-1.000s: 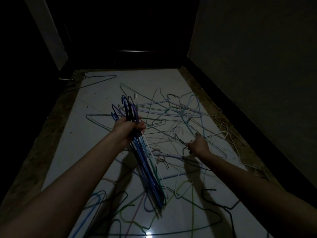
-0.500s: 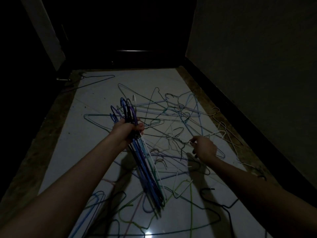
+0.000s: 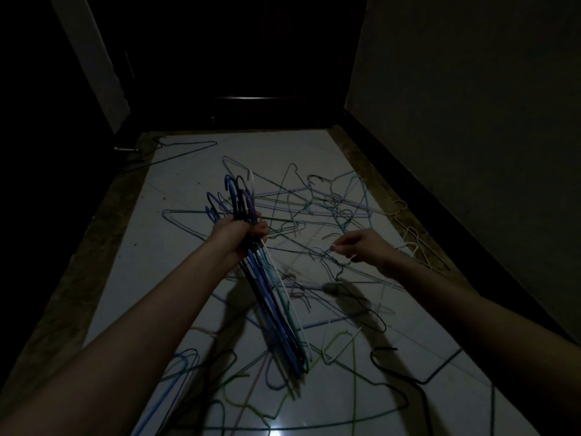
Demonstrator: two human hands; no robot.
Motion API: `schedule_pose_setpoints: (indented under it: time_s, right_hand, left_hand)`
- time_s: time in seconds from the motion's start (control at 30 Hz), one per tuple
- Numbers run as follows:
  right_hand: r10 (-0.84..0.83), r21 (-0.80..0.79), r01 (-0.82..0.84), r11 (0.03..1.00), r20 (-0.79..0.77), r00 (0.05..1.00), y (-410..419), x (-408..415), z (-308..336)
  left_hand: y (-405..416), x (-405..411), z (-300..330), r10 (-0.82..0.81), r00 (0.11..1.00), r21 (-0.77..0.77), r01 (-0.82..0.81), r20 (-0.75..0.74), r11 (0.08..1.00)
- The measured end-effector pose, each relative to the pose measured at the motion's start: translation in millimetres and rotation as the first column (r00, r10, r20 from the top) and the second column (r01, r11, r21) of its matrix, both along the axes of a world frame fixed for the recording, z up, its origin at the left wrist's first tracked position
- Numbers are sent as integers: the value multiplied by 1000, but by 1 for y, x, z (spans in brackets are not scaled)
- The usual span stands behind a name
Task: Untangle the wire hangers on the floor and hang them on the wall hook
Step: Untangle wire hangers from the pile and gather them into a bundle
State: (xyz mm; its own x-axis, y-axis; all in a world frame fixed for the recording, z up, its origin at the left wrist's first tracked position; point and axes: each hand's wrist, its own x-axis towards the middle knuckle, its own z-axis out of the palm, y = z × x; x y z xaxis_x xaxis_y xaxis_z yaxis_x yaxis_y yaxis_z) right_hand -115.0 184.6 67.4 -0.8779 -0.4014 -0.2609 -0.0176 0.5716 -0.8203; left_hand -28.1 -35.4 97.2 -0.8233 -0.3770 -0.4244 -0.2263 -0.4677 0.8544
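Dim floor tiles carry the tangled hangers, and with the left hand gripping a gathered bundle while the right hand pinches one wire, a snagged neighbour could drag the heap along.

Far end of the room is too dark to resolve; doorway contents unreadable. Left side beyond the floor border is black. Both forearms are cut off by the near edge. The left hand covers the necks of the gathered hanger bundle. What the right hand fingers pinch is too thin and dim to identify. Within the floor tangle, individual hangers cannot be separated. Near hangers run off the bottom edge.
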Motion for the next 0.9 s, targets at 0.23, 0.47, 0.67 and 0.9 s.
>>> schedule_pose_setpoints:
  time_s: [0.23, 0.47, 0.67, 0.9]
  right_hand:
    - [-60, -131, 62, 989, 26, 998, -9, -4, 37]
    - [-168, -298, 175, 939, 48, 985, -33, 10, 37]
    - [-140, -370, 177, 912, 124, 982, -72, 33, 25]
    - [-91, -325, 99, 940, 41, 995, -88, 44, 20]
  left_hand:
    - [-8, 3, 12, 23, 1000, -34, -23, -7, 999]
    - [-11, 2, 11, 44, 999, -15, -44, -7, 999]
    - [-1, -2, 11, 89, 995, 13, -89, -49, 996]
    - [2, 0, 11, 123, 990, -11, -124, -66, 992]
